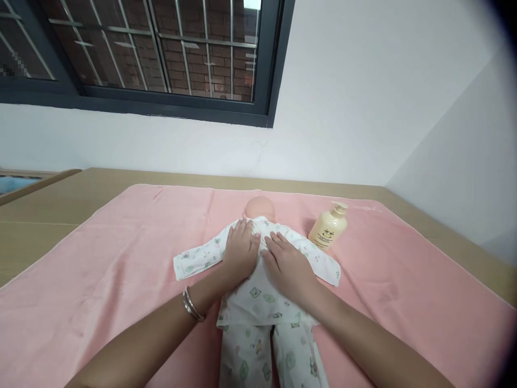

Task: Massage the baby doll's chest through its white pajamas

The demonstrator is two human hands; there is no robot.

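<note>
A baby doll [260, 207] lies on a pink towel [121, 253], head away from me, dressed in a white printed top [202, 258] and matching trousers [291, 361]. My left hand [241, 249] lies flat, palm down, on the doll's left chest, fingers apart. A silver bracelet [192, 305] sits on that wrist. My right hand [287, 265] rests flat on the right chest beside it, fingers spread. Neither hand grips anything. The doll's sleeves spread out to both sides.
A cream pump bottle [329, 227] lies tilted on the towel just right of the doll's head. The towel covers a tan surface [48, 210] against a white wall. A barred window [161, 48] is above left.
</note>
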